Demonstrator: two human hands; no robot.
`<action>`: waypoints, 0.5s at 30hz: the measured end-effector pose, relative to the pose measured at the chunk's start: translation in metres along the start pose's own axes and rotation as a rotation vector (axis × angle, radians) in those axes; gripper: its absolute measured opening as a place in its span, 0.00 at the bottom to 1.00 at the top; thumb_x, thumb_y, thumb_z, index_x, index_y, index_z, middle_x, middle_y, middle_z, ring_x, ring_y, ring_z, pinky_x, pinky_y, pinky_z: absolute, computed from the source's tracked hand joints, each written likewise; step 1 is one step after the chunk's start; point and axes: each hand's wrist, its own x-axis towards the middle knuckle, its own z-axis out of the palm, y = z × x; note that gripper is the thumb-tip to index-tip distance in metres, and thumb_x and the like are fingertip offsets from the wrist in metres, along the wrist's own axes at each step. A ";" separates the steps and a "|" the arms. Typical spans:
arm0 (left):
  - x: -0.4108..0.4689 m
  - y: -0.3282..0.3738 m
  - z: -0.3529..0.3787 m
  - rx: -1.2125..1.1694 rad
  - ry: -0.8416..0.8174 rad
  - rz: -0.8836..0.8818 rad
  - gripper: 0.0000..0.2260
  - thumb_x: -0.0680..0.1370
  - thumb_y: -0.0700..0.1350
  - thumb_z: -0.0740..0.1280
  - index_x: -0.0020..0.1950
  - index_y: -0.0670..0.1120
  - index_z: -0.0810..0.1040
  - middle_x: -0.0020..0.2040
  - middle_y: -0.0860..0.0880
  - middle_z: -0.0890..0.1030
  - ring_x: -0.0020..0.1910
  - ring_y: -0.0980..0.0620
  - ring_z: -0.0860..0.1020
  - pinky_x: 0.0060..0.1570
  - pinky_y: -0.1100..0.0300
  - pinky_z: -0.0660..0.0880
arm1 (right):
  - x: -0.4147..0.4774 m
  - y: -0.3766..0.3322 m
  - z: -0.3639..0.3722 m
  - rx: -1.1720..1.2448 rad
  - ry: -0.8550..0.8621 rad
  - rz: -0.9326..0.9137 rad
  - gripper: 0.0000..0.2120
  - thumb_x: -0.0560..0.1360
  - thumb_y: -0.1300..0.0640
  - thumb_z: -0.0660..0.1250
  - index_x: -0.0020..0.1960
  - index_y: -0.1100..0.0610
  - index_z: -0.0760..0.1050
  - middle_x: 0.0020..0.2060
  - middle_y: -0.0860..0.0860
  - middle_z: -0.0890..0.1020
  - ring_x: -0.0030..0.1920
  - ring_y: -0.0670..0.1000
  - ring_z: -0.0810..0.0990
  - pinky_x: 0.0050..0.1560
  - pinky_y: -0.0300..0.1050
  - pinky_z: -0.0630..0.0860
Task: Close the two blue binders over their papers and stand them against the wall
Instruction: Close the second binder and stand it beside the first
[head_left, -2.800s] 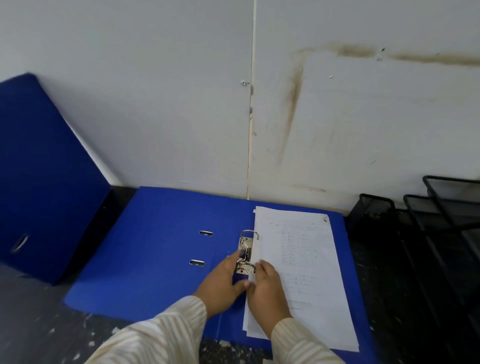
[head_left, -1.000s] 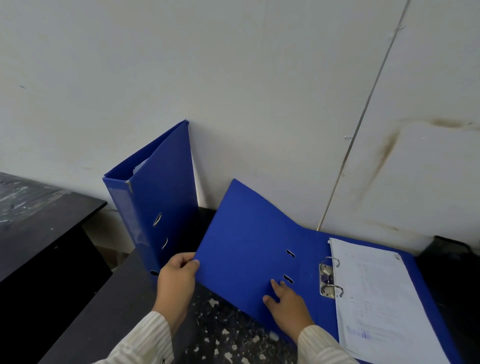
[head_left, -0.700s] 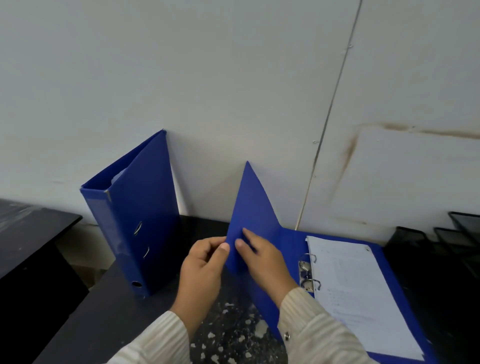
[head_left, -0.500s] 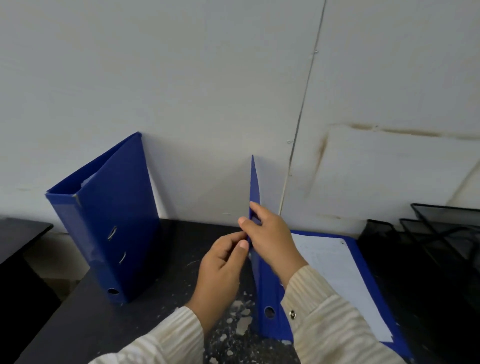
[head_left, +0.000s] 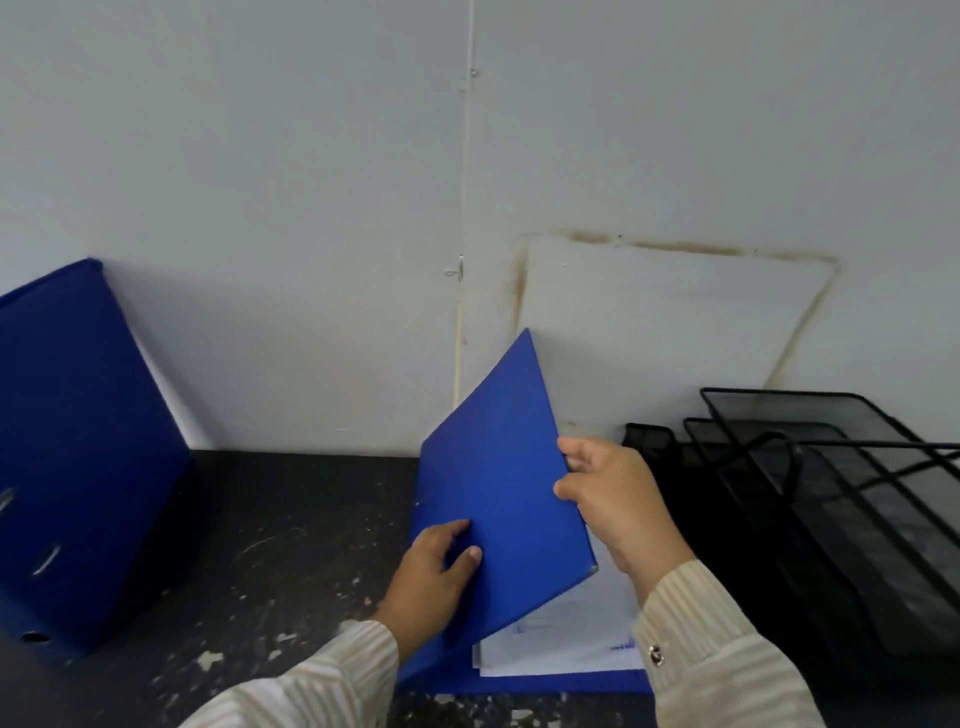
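Note:
One blue binder (head_left: 78, 457) stands shut at the far left, leaning against the white wall (head_left: 311, 208). The second blue binder (head_left: 498, 467) lies in front of me with its front cover half lowered over the white papers (head_left: 561, 639). My right hand (head_left: 613, 499) pinches the cover's right edge. My left hand (head_left: 436, 571) presses flat on the cover's outer face near the spine. The ring mechanism is hidden under the cover.
Black wire-mesh trays (head_left: 831, 493) stand at the right against the wall, close to the second binder. The dark tabletop (head_left: 291, 545) between the two binders is speckled with white paint chips. Striped cream sleeves cover both my forearms.
The second binder's cover swung from flat on the left, through upright, and now tilts down over the papers. My right hand shifted to its free edge and my left onto its face.

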 end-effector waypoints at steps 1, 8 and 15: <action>0.003 -0.007 -0.002 0.061 0.012 -0.017 0.21 0.79 0.50 0.64 0.71 0.49 0.68 0.69 0.49 0.70 0.64 0.53 0.71 0.67 0.59 0.66 | 0.001 0.004 -0.006 -0.006 0.018 0.019 0.23 0.70 0.72 0.63 0.62 0.59 0.76 0.55 0.53 0.83 0.53 0.53 0.83 0.55 0.55 0.80; 0.036 -0.029 0.016 0.253 0.040 -0.182 0.31 0.76 0.60 0.64 0.75 0.50 0.63 0.75 0.46 0.63 0.73 0.44 0.64 0.73 0.50 0.61 | 0.023 0.048 -0.051 -0.282 0.096 0.099 0.16 0.73 0.71 0.61 0.58 0.61 0.75 0.46 0.54 0.79 0.43 0.51 0.78 0.37 0.39 0.75; 0.042 -0.039 0.029 0.375 0.042 -0.246 0.37 0.72 0.67 0.63 0.77 0.57 0.53 0.79 0.50 0.49 0.76 0.41 0.55 0.74 0.45 0.59 | 0.036 0.101 -0.054 -0.348 0.123 0.247 0.14 0.72 0.73 0.55 0.54 0.72 0.72 0.45 0.64 0.79 0.41 0.58 0.79 0.40 0.50 0.78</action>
